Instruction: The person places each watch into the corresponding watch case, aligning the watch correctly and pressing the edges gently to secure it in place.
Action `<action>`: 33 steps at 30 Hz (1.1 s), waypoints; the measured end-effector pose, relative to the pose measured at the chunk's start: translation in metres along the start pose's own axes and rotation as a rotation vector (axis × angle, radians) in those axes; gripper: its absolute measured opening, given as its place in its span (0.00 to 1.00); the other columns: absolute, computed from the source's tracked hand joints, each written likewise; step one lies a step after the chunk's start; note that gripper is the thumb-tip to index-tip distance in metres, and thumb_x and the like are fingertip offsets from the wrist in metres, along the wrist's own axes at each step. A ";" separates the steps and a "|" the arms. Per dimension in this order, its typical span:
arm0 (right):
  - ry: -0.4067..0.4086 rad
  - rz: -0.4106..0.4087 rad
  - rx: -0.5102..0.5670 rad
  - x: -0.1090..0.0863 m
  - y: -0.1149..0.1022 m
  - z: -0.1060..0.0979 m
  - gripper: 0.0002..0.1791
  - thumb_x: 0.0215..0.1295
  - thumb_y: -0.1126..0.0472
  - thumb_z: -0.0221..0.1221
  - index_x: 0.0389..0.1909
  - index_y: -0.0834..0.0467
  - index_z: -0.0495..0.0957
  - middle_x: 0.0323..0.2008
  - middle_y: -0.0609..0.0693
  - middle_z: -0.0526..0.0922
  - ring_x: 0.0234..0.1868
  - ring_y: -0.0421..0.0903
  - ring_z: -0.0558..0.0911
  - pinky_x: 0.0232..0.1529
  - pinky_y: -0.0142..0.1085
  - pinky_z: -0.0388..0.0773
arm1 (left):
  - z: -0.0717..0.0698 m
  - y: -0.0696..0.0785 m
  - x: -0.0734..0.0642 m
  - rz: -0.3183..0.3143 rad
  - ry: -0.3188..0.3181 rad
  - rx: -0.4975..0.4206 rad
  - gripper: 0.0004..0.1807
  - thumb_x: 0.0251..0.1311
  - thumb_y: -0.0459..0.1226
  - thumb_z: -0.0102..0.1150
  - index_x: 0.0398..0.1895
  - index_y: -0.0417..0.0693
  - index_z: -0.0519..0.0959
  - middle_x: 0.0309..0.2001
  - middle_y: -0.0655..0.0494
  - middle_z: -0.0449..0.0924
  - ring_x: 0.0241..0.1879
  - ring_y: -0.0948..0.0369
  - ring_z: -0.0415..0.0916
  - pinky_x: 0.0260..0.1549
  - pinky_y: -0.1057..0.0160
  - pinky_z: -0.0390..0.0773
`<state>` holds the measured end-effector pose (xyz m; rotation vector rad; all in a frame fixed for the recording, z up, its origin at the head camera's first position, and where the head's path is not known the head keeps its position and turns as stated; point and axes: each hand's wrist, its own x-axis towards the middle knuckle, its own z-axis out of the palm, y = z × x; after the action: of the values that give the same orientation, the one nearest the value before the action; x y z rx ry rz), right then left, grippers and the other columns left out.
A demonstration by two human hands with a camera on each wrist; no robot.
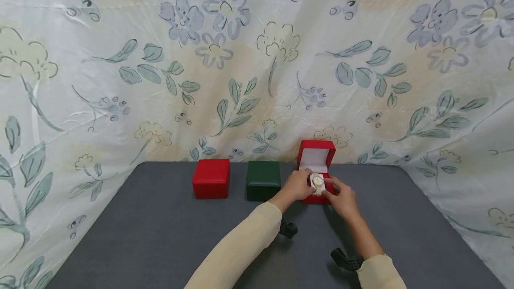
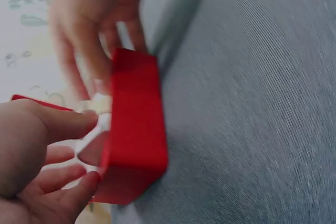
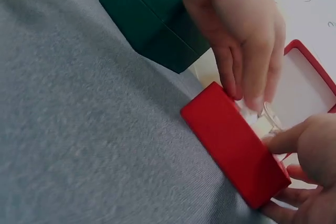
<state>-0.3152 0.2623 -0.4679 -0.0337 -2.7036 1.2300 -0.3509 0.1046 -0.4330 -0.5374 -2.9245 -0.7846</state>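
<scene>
A wristwatch with a pale dial and light band lies around a white cushion at the open red box, whose white-lined lid stands up behind. My left hand pinches the watch and cushion from the left, thumb and fingertips at their edge. From the right, my right hand grips them, with its thumb near the lower end of the band. In the left wrist view, the box front hides part of the cushion. Motion blurs the fingers of the left hand in the right wrist view.
A closed dark green box stands just left of the open one, and a closed red box is farther left. All stand near the back edge of the dark grey table. A floral cloth hangs behind.
</scene>
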 end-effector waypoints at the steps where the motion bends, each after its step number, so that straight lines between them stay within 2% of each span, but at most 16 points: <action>1: -0.001 0.012 0.019 -0.001 0.002 0.000 0.29 0.66 0.62 0.59 0.67 0.59 0.66 0.69 0.69 0.62 0.63 0.67 0.72 0.56 0.57 0.75 | -0.002 0.000 0.000 -0.004 0.024 -0.041 0.24 0.58 0.43 0.65 0.58 0.50 0.75 0.54 0.55 0.80 0.51 0.60 0.77 0.50 0.62 0.79; 3: -0.004 0.032 0.064 -0.002 0.005 0.000 0.33 0.66 0.60 0.59 0.70 0.59 0.61 0.69 0.68 0.62 0.64 0.66 0.70 0.57 0.56 0.75 | -0.009 -0.001 0.002 -0.021 0.097 -0.144 0.20 0.61 0.42 0.62 0.56 0.47 0.76 0.52 0.53 0.80 0.50 0.59 0.77 0.48 0.61 0.80; 7: -0.018 0.051 0.149 -0.003 0.012 0.000 0.39 0.65 0.57 0.60 0.74 0.59 0.54 0.71 0.65 0.60 0.69 0.64 0.65 0.61 0.55 0.72 | -0.027 0.002 0.011 -0.053 0.287 -0.313 0.11 0.64 0.40 0.57 0.45 0.44 0.76 0.43 0.51 0.80 0.42 0.58 0.77 0.39 0.63 0.78; 10: -0.034 0.062 0.169 -0.003 0.016 -0.001 0.42 0.64 0.55 0.62 0.74 0.59 0.52 0.72 0.64 0.58 0.70 0.63 0.62 0.61 0.55 0.72 | -0.037 0.004 0.021 -0.093 0.355 -0.383 0.13 0.67 0.43 0.52 0.46 0.43 0.73 0.42 0.49 0.77 0.41 0.57 0.75 0.38 0.61 0.75; 12: -0.040 0.066 0.172 -0.004 0.018 0.000 0.43 0.64 0.54 0.62 0.74 0.59 0.51 0.72 0.64 0.58 0.70 0.62 0.61 0.61 0.55 0.72 | -0.042 0.005 0.029 -0.120 0.351 -0.414 0.18 0.69 0.46 0.49 0.53 0.43 0.71 0.47 0.48 0.76 0.45 0.56 0.75 0.43 0.59 0.76; 15: -0.053 0.073 0.177 -0.005 0.020 0.001 0.44 0.63 0.54 0.62 0.75 0.59 0.50 0.72 0.64 0.58 0.71 0.62 0.61 0.63 0.55 0.71 | -0.047 0.007 0.040 -0.155 0.301 -0.434 0.25 0.71 0.49 0.45 0.64 0.45 0.66 0.58 0.47 0.73 0.56 0.54 0.72 0.55 0.54 0.75; 18: -0.063 0.076 0.184 -0.005 0.020 0.004 0.45 0.63 0.54 0.62 0.75 0.60 0.49 0.73 0.64 0.57 0.71 0.62 0.62 0.64 0.55 0.69 | -0.050 0.008 0.048 -0.169 0.245 -0.411 0.26 0.72 0.48 0.43 0.69 0.48 0.65 0.64 0.48 0.71 0.63 0.53 0.69 0.61 0.52 0.72; 21: -0.069 0.080 0.199 -0.005 0.019 0.007 0.47 0.63 0.54 0.63 0.75 0.60 0.47 0.73 0.64 0.57 0.71 0.62 0.61 0.64 0.55 0.69 | -0.051 0.009 0.053 -0.174 0.213 -0.389 0.23 0.72 0.47 0.44 0.66 0.48 0.69 0.61 0.49 0.74 0.59 0.54 0.71 0.59 0.54 0.74; 26: -0.069 0.086 0.223 -0.006 0.018 0.011 0.48 0.62 0.54 0.63 0.76 0.59 0.46 0.73 0.63 0.56 0.71 0.62 0.61 0.64 0.54 0.70 | -0.046 0.007 0.054 -0.185 0.188 -0.394 0.18 0.71 0.46 0.47 0.56 0.47 0.73 0.51 0.51 0.78 0.47 0.57 0.73 0.48 0.58 0.79; 30: -0.059 0.091 0.228 -0.006 0.019 0.009 0.48 0.63 0.55 0.63 0.76 0.58 0.45 0.74 0.62 0.55 0.72 0.62 0.60 0.64 0.54 0.70 | -0.044 0.008 0.055 -0.199 0.172 -0.454 0.17 0.70 0.46 0.50 0.54 0.47 0.72 0.50 0.51 0.77 0.47 0.58 0.72 0.47 0.58 0.79; 33: -0.053 0.090 0.234 -0.005 0.021 0.006 0.48 0.63 0.55 0.63 0.76 0.58 0.44 0.75 0.61 0.54 0.72 0.62 0.59 0.63 0.55 0.70 | -0.041 0.010 0.056 -0.218 0.139 -0.544 0.22 0.69 0.47 0.50 0.59 0.46 0.68 0.55 0.49 0.75 0.52 0.55 0.72 0.52 0.55 0.78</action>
<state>-0.3118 0.2715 -0.4880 -0.0952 -2.6079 1.5869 -0.4013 0.1099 -0.3842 -0.1734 -2.6514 -1.5905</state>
